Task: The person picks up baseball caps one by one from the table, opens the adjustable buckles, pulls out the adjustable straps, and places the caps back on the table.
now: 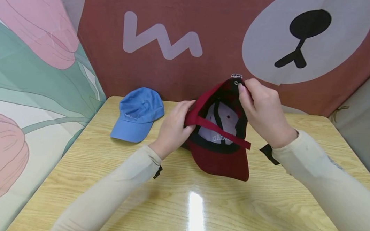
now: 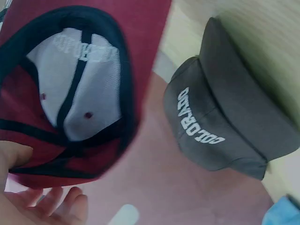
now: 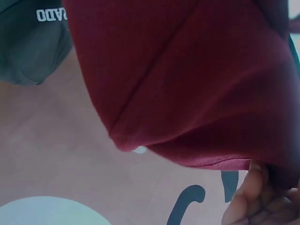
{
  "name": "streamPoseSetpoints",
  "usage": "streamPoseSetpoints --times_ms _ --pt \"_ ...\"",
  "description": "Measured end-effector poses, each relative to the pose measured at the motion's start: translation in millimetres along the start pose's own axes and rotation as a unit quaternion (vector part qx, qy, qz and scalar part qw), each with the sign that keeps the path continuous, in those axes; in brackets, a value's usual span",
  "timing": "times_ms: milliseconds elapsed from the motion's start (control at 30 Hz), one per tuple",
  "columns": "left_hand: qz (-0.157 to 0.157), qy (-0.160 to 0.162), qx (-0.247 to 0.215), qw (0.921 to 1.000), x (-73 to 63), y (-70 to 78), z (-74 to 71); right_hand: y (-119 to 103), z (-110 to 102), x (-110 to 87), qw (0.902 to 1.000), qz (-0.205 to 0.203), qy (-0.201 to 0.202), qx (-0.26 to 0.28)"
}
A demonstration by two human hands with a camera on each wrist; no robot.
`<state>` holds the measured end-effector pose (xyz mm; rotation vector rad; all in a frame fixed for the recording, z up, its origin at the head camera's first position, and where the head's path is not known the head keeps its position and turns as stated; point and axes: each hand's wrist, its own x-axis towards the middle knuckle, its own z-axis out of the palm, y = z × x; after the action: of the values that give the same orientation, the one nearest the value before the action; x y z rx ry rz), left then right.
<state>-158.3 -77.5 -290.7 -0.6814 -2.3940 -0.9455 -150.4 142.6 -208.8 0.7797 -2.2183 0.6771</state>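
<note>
head above; closer wrist views share maroon cap (image 3: 183, 84)

A blue cap (image 1: 138, 114) lies at the far left of the worktop (image 1: 155, 204); a grey "COLORADO" cap (image 2: 225, 105) rests on it; a brown backdrop (image 1: 220, 37) hangs behind it, a floral drape (image 1: 29, 83) left.

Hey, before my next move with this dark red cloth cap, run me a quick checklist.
1. Left hand gripping the dark red cloth cap's side: ok.
2. Right hand pinching its edge beside the silvery metal buckle: ok.
3. Narrow red fabric strap fastened through the buckle: not ok, its end is loose.
4. Light blue cloth cap clear of both hands: ok.
5. Dark grey cloth cap lettered COLORADO clear of the red cap: cannot tell.
</note>
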Motion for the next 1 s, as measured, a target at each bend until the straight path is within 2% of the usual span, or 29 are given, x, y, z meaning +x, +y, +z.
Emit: streamPoseSetpoints --times_ms 100,233,333,467,533,633,700,767,833,867,933,1000 --pt "-0.057 -0.036 -0.011 0.9977 -1.2 -4.0 1.0 -2.0 -1.2 0.3 1.0 0.0 0.0 0.003" --pt "-0.133 -0.071 -0.066 0.9865 -4.4 -10.6 3.5 -4.1 -2.2 0.8 1.0 -0.006 0.001 0.001" --pt "-0.17 -0.082 -0.132 0.9731 -7.4 -16.7 7.1 -4.6 -3.2 0.8 0.9999 -0.009 0.006 -0.002" --pt "-0.191 -0.077 -0.213 0.9551 -10.6 -21.2 10.8 -4.8 -4.4 -0.6 1.0 0.007 -0.005 0.004" --pt "-0.214 -0.07 -0.253 0.9411 -12.3 -21.0 11.4 -4.3 -4.3 -1.8 0.9998 0.012 -0.013 0.004" --pt "-0.259 -0.06 -0.322 0.9087 -13.8 -20.4 12.2 -2.7 -3.4 -3.7 0.9996 0.015 -0.022 0.004" --pt "-0.299 -0.053 -0.369 0.8787 -14.7 -19.8 12.5 -1.2 -2.1 -5.0 0.9994 0.017 -0.029 0.006" --pt "-0.32 -0.044 -0.418 0.8492 -15.1 -19.5 12.7 0.5 -0.6 -6.4 0.9991 0.018 -0.038 0.008" --pt "-0.333 -0.036 -0.463 0.8204 -16.0 -19.0 12.5 2.4 0.8 -8.2 0.9987 0.018 -0.046 0.012" --pt "-0.335 -0.035 -0.491 0.8032 -16.4 -19.1 12.4 3.1 1.2 -9.1 0.9986 0.016 -0.048 0.012" --pt "-0.332 -0.031 -0.544 0.7703 -17.1 -18.9 11.9 4.5 1.5 -11.4 0.9988 0.006 -0.048 0.008" --pt "-0.328 -0.027 -0.585 0.7413 -17.4 -18.9 11.5 6.4 2.1 -14.0 0.9989 -0.01 -0.045 0.004"
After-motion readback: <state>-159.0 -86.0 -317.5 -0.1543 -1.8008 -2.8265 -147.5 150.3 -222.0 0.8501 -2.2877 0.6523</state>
